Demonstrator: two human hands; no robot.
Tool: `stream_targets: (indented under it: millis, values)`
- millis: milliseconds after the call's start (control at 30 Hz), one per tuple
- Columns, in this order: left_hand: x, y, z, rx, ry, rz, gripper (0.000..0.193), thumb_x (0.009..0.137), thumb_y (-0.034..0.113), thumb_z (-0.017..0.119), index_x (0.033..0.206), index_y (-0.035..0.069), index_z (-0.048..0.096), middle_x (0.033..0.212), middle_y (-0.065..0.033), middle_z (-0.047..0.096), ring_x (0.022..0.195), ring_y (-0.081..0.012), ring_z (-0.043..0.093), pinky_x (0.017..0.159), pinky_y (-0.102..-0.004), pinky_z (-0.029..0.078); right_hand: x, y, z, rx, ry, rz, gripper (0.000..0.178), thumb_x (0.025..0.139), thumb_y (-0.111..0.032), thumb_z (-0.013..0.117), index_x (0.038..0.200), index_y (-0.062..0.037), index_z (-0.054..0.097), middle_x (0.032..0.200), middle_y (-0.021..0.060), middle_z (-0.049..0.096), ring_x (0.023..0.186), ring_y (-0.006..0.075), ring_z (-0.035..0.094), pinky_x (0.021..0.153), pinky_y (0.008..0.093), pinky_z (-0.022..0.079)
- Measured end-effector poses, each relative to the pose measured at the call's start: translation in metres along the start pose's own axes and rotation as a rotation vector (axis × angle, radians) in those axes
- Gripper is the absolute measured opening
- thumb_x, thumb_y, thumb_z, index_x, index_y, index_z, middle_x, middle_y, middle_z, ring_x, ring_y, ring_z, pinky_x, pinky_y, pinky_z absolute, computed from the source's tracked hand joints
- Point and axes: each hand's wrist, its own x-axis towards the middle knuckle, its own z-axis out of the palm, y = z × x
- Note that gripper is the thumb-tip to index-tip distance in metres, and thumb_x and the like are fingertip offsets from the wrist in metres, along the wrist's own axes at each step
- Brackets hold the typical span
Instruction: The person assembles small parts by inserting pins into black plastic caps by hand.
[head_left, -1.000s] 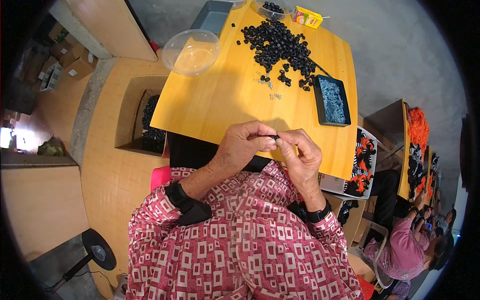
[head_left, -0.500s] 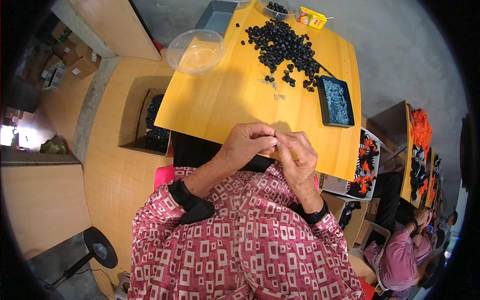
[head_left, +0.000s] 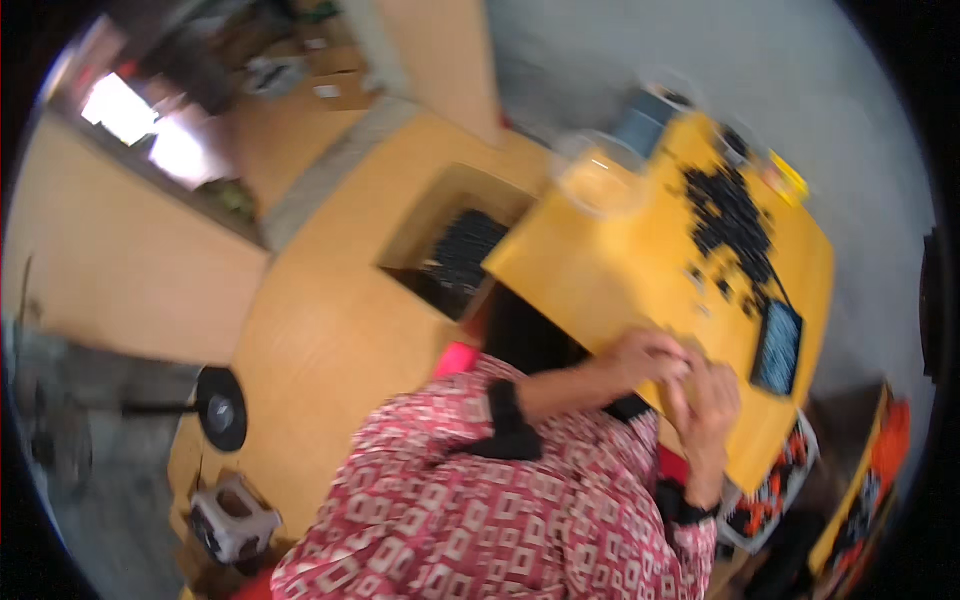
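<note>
My left hand [head_left: 645,362] and my right hand [head_left: 708,402] meet over the near edge of the yellow wooden table [head_left: 620,275]. Both are closed, thumbs and fingertips pinched together. Whatever sits between them is too small and blurred to name. Beyond the hands lies a heap of small black pieces [head_left: 730,215], with a few loose ones on its near side. Tiny silvery bits [head_left: 703,309] are scattered closer to me. To the right of these stands a black tray [head_left: 762,350] of small bluish pieces.
A clear round bowl [head_left: 600,188] and a grey-blue tray [head_left: 645,122] stand at the table's far left. A small yellow carton [head_left: 788,180] is at the back. On the floor are an open cardboard box [head_left: 410,228], a stool [head_left: 240,518] and a black fan [head_left: 220,410].
The whole view has swung left, so the table and hands appear farther right, tilted and blurred. My hands remain pinched together at the table edge.
</note>
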Motion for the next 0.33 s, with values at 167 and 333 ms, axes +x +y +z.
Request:
stream_targets:
  millis: [167,333]
  values:
    - [-0.004,0.0,0.002,-0.012,0.051,0.017,0.023,0.085,0.016,0.067,0.098,-0.002,0.068,0.09,-0.0051,0.068,0.085,-0.0111,0.061,0.078,-0.0264,0.048,0.004,0.002,-0.002,0.014,-0.036,-0.101,0.033,0.073,-0.003,0.074,0.101,0.0074,0.062,0.082,0.0173,0.059,0.072,0.0333,0.056,0.065,0.0412,0.046]
    - [-0.005,0.015,-0.008,0.044,-0.031,-0.118,0.023,0.084,0.017,0.069,0.099,0.0,0.069,0.09,-0.005,0.068,0.087,-0.0097,0.061,0.08,-0.0258,0.048,-0.002,0.011,0.011,-0.042,-0.043,-0.095,0.033,0.074,-0.005,0.075,0.102,0.0078,0.063,0.086,0.0164,0.062,0.075,0.0328,0.058,0.069,0.0405,0.048]
